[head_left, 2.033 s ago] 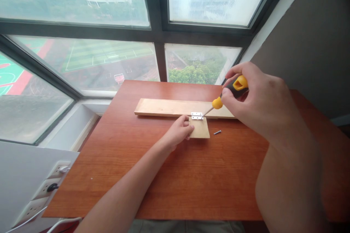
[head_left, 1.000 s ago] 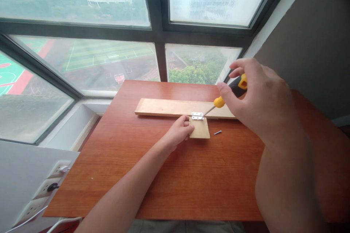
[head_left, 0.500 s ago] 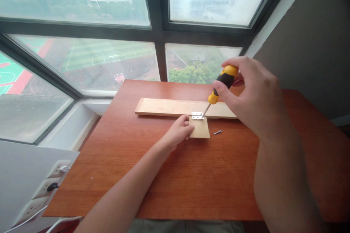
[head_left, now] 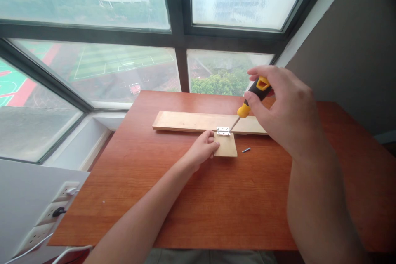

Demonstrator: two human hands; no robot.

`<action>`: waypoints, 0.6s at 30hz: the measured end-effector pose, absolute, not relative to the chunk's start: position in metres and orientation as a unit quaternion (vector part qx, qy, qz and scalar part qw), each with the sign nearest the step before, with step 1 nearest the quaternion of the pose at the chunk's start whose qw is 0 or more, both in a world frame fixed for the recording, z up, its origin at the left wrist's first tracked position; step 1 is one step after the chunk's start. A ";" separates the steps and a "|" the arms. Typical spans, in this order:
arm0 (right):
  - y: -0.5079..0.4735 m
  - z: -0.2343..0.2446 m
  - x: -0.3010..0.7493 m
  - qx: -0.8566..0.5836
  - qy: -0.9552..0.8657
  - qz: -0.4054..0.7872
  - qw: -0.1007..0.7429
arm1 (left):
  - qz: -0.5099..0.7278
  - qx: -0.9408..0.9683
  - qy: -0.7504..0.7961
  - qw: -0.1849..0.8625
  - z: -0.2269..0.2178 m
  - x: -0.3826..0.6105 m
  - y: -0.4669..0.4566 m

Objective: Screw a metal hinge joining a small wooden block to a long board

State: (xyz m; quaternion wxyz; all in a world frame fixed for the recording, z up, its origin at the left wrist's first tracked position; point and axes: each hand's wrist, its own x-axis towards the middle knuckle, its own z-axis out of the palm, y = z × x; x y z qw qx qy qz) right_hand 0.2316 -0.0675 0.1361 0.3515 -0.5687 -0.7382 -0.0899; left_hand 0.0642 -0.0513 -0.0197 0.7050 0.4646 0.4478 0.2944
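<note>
On the red-brown table (head_left: 192, 198) a long pale wooden board (head_left: 185, 121) lies crosswise, with a small wooden block (head_left: 227, 146) butted against its near edge. A small silver hinge (head_left: 222, 131) bridges the two. My left hand (head_left: 202, 148) grips the block's left side, fingers curled on it. My right hand (head_left: 283, 107) is closed on a yellow-and-black screwdriver (head_left: 252, 99), held slanted with its tip down on the hinge's right side.
A loose dark screw (head_left: 246, 149) lies on the table just right of the block. Large windows (head_left: 123, 70) stand behind the table. A white power strip (head_left: 52, 214) with a plug and cables sits at lower left. A grey wall (head_left: 355, 49) rises on the right.
My right hand has shifted left and turned the screwdriver handle, which now stands steeper. The tip stays at the hinge. My left hand and the wood have not moved.
</note>
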 end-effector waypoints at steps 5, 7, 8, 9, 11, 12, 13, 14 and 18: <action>-0.070 0.138 0.229 -0.569 -0.737 -0.078 0.357 | 0.297 0.461 0.446 0.707 -0.020 0.064 -0.051; -0.067 0.135 0.229 -0.572 -0.733 -0.083 0.359 | 0.298 0.460 0.445 0.708 -0.020 0.064 -0.051; -0.066 0.134 0.229 -0.574 -0.731 -0.085 0.360 | 0.299 0.460 0.444 0.709 -0.020 0.064 -0.051; -0.065 0.132 0.229 -0.576 -0.729 -0.085 0.360 | 0.300 0.460 0.443 0.709 -0.020 0.064 -0.051; -0.063 0.131 0.230 -0.579 -0.728 -0.077 0.360 | 0.301 0.459 0.444 0.709 -0.020 0.064 -0.052; -0.064 0.131 0.230 -0.579 -0.727 -0.070 0.362 | 0.300 0.458 0.444 0.709 -0.020 0.064 -0.052; -0.064 0.131 0.230 -0.578 -0.726 -0.065 0.366 | 0.300 0.457 0.445 0.709 -0.020 0.064 -0.052; -0.065 0.131 0.230 -0.576 -0.726 -0.061 0.371 | 0.300 0.456 0.445 0.710 -0.020 0.064 -0.052; -0.066 0.131 0.228 -0.574 -0.724 -0.073 0.375 | 0.300 0.458 0.443 0.710 -0.020 0.064 -0.052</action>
